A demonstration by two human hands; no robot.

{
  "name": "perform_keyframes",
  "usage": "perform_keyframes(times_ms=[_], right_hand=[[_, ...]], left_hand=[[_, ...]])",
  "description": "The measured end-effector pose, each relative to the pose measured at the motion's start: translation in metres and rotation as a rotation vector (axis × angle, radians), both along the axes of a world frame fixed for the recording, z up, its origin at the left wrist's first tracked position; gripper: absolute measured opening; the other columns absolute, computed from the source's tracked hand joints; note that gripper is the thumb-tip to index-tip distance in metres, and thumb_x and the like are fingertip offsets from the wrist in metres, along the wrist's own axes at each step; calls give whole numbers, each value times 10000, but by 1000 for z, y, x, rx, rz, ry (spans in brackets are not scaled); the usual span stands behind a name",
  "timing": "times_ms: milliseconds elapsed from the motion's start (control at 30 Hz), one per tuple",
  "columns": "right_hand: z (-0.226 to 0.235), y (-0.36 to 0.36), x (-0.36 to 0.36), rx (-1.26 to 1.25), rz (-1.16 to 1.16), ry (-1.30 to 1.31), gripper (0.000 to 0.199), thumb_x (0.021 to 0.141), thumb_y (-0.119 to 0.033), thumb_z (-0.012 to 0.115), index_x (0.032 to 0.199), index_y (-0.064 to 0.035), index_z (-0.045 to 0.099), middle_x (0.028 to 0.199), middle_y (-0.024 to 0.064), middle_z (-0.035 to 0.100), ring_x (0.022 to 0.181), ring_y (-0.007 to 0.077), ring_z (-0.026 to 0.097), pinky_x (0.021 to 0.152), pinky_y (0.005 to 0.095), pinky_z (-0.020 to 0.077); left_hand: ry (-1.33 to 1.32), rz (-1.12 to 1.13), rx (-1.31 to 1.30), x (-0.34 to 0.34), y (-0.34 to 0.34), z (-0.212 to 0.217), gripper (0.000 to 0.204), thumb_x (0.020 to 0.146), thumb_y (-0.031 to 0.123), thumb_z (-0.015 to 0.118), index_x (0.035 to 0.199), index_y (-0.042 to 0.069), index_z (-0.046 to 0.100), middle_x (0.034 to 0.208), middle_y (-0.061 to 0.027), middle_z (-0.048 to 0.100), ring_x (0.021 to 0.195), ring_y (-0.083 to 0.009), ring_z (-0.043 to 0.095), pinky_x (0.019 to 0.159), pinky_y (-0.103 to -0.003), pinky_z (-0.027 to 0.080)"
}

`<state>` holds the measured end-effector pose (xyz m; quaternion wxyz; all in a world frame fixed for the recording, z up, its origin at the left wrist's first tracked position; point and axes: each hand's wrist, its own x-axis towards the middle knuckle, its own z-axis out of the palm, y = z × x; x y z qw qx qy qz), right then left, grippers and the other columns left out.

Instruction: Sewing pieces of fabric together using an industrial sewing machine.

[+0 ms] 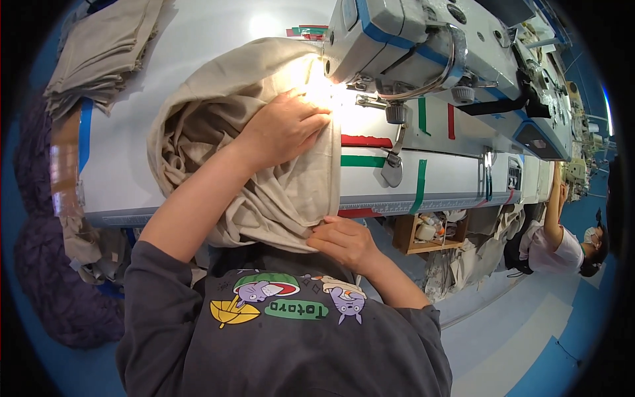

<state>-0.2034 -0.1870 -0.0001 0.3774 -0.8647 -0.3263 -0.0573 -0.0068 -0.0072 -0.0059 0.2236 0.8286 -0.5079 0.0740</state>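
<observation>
A beige cloth piece, bunched and folded, lies on the white sewing table in front of a sewing machine. My left hand presses on the cloth close to the needle area, its fingers bent together on the fabric; bright lamp glare hides the fingertips and the needle. Nearer to my body, my right hand pinches the cloth's right edge at the table's front. Between the two hands that edge runs fairly straight. A metal knee-shaped lever with a flat plate stands to the right of the cloth.
A stack of beige cloth pieces sits at the far left. Red and green tape strips mark the table, and a ruler follows its front edge. Below is a wooden box with small items. Another person works at the right.
</observation>
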Motion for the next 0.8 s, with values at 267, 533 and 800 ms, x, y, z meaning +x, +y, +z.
perform_keyframes(times_ms=[267,533,800], right_hand=[[0,0,-7,-15,45,-38,206,715,-89,675,920,-70,684,913,17,652,873,178,652,922,368,557],[-2,1,-2,-28,19,-66,208,713,-91,670,920,-79,686,925,13,656,882,180,648,926,365,552],[6,1,15,-1,-2,-95,193,715,-71,671,907,-81,687,929,13,660,871,186,644,904,361,557]], left_hand=[[-136,-317,56,-68,12,35,322,760,106,609,1074,39,624,1033,-64,572,1055,-212,565,1048,-388,416],[57,-51,-59,-45,2,16,570,761,110,689,1309,48,544,1363,-73,550,1242,-223,519,1045,-370,424],[18,-15,-63,-32,1,9,488,813,77,643,1293,51,558,1343,-56,567,1233,-215,528,1038,-377,424]])
